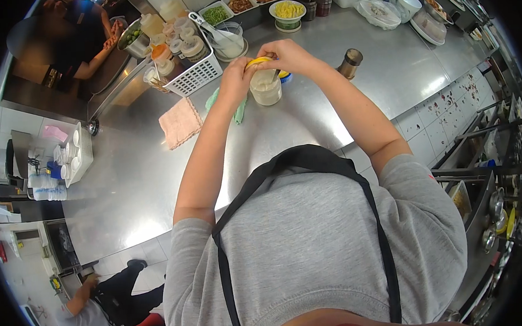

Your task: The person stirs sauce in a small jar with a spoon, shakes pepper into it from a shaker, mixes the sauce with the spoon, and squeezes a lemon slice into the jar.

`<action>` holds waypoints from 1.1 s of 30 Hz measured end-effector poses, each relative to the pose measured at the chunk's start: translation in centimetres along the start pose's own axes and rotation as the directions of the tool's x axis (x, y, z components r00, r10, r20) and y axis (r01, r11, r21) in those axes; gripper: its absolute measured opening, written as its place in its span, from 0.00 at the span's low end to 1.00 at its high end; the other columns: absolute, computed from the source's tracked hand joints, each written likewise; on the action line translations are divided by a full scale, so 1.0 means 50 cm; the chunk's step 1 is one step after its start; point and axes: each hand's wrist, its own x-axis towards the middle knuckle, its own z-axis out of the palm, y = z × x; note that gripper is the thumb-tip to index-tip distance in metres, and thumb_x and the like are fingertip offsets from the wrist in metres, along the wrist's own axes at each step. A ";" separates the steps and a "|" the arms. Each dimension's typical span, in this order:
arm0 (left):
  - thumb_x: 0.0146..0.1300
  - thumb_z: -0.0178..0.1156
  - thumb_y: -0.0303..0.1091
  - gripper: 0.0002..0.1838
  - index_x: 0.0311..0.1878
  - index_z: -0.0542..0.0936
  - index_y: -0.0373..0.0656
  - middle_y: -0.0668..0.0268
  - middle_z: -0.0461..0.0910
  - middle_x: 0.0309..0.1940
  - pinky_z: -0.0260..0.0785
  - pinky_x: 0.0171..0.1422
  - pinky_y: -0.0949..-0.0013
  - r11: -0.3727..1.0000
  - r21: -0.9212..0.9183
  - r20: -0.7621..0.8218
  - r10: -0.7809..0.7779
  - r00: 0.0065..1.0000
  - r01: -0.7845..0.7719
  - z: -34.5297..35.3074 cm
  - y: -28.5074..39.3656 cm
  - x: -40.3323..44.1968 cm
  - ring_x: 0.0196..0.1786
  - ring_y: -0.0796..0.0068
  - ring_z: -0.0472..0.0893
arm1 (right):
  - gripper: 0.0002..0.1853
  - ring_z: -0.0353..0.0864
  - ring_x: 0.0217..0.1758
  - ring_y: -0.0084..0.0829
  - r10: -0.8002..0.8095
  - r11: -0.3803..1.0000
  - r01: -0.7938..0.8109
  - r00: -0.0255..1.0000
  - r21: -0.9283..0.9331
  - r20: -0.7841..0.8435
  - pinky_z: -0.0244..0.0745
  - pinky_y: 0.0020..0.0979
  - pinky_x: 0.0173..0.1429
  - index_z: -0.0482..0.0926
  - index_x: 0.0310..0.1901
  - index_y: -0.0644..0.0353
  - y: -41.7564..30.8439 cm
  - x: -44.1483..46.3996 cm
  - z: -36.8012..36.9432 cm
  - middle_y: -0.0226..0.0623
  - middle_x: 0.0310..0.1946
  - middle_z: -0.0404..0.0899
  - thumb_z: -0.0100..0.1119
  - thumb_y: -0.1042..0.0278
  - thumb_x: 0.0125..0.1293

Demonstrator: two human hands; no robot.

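Note:
Both hands meet above a clear container point(266, 90) of pale, creamy contents on the steel counter point(306, 116). Between the fingers of my left hand point(235, 80) and my right hand point(288, 56) is a curved yellow piece point(259, 61), which looks like lemon. A dark utensil handle leans out of the container near my right hand. Just behind the container shows a blue and yellow lid point(285, 76). A green cloth point(239, 110) lies partly hidden under my left forearm, and a pink cloth point(180, 123) is further left.
A white basket point(194, 77) of bottles and jars stands at the left back, beside a tub point(230, 42) with a white-handled utensil. A pepper grinder point(350, 62) stands right. Food trays point(241, 3) line the back. People are at upper left and lower left.

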 end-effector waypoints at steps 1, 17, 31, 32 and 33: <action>0.63 0.57 0.33 0.12 0.45 0.77 0.34 0.57 0.75 0.34 0.66 0.39 0.66 1.000 0.001 -0.001 0.001 1.000 -0.001 -0.001 -0.005 0.000 0.35 0.65 0.75 | 0.13 0.79 0.29 0.31 0.026 1.000 -0.026 1.000 -0.014 0.008 0.72 0.30 0.36 0.80 0.37 0.61 -0.002 0.001 -0.001 0.38 0.28 0.82 0.67 0.61 0.55; 0.66 0.53 0.35 0.10 0.41 0.75 0.36 0.57 0.74 0.34 0.65 0.41 0.64 0.997 -0.028 -0.005 -0.073 0.997 0.073 0.009 0.008 -0.009 0.37 0.62 0.74 | 0.13 0.74 0.27 0.26 0.094 0.977 -0.095 0.995 0.192 0.016 0.68 0.29 0.34 0.80 0.39 0.59 0.019 0.002 0.015 0.34 0.26 0.80 0.65 0.60 0.57; 0.64 0.55 0.32 0.09 0.40 0.75 0.35 0.51 0.75 0.32 0.66 0.39 0.60 1.000 0.022 -0.128 0.004 0.992 -0.001 0.018 0.013 -0.018 0.34 0.53 0.75 | 0.11 0.78 0.29 0.39 0.043 0.998 -0.042 0.999 0.046 -0.023 0.70 0.34 0.34 0.79 0.37 0.59 0.009 -0.002 0.017 0.41 0.28 0.80 0.65 0.63 0.54; 0.64 0.55 0.32 0.09 0.40 0.75 0.35 0.51 0.75 0.32 0.66 0.39 0.60 1.000 0.023 -0.124 0.001 0.992 0.002 0.018 0.013 -0.018 0.34 0.53 0.75 | 0.11 0.78 0.29 0.39 0.043 0.998 -0.042 0.999 0.046 -0.023 0.70 0.34 0.34 0.79 0.37 0.59 0.010 -0.002 0.017 0.41 0.28 0.80 0.65 0.63 0.54; 0.64 0.55 0.32 0.09 0.40 0.75 0.35 0.51 0.75 0.32 0.66 0.39 0.60 1.000 0.025 -0.121 -0.002 0.993 0.005 0.018 0.012 -0.018 0.34 0.54 0.75 | 0.11 0.78 0.29 0.39 0.043 0.998 -0.042 0.999 0.051 -0.022 0.70 0.34 0.34 0.79 0.37 0.59 0.011 -0.001 0.018 0.41 0.28 0.80 0.65 0.64 0.54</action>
